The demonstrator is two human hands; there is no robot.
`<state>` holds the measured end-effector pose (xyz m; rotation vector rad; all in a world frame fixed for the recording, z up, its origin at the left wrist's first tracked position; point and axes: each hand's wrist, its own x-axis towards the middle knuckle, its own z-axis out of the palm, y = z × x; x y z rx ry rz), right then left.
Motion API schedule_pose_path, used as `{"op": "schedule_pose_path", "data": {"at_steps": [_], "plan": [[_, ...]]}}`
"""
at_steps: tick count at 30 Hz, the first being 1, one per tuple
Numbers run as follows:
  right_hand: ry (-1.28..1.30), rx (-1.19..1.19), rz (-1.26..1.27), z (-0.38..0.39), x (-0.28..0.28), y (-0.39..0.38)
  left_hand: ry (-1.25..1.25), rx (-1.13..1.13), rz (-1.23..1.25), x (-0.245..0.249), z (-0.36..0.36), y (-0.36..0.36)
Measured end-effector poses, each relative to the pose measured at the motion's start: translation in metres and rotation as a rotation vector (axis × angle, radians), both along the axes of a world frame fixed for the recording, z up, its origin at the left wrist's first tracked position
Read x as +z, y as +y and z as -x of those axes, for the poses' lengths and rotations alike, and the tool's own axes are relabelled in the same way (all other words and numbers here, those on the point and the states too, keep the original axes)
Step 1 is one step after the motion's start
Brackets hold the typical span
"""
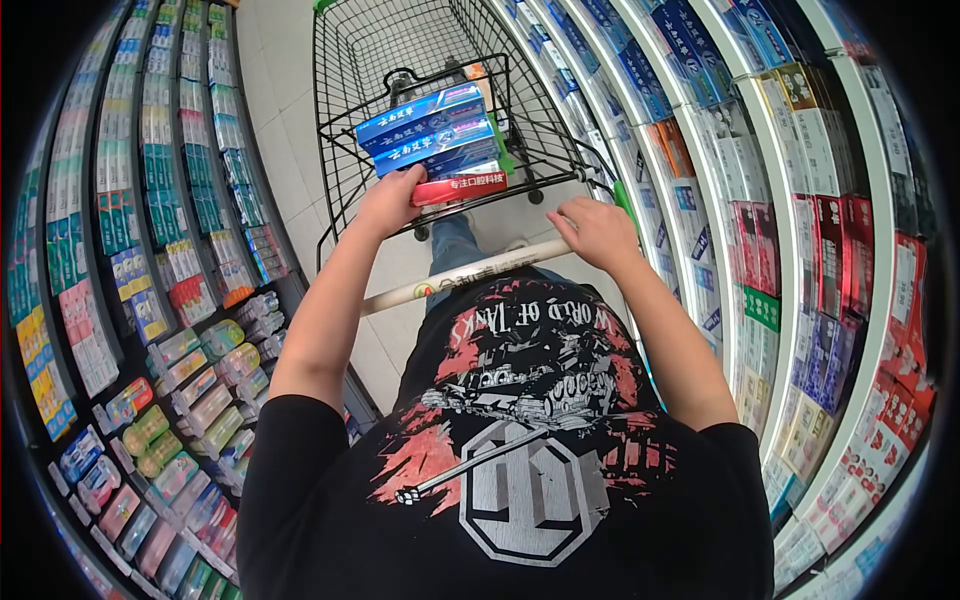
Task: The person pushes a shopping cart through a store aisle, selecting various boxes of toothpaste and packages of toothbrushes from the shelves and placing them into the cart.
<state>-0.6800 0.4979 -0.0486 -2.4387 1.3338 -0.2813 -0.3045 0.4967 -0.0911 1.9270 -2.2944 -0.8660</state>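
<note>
My left hand [392,200] is closed on the near left corner of a shallow display tray with a red front lip [459,189]. Stacked in this tray are several blue toothpaste boxes [430,148] with white Chinese lettering. The tray is over the near end of a black wire shopping cart [345,200]; what supports it underneath is hidden. My right hand [600,232], fingers curled, is at the right end of the cart's pale handle [480,272]. Its palm side is hidden, but it appears to grip the handle there.
Shelves of toothpaste boxes [825,250] rise close on the right. Another rack [170,150] lines the left, with packaged toothbrushes [190,385] lower down. Between them runs a light tiled floor [275,75]. An orange and white item [477,71] is in the cart behind the boxes.
</note>
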Motion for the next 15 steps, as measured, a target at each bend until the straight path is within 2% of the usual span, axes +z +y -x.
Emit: {"op": "schedule_pose_path", "data": {"at_steps": [2,7,15], "plan": [[-0.003,-0.001,0.01,-0.0016,0.0025,0.0005,-0.048,-0.006,-0.024,0.0034,-0.0002,0.0015],[0.001,0.013,0.037,-0.0025,0.0021,0.0,-0.051,-0.098,0.099,-0.002,-0.0048,0.007],[-0.007,0.016,0.054,-0.0009,-0.0005,-0.0008,-0.052,-0.052,0.066,-0.0028,-0.002,0.0066]]}}
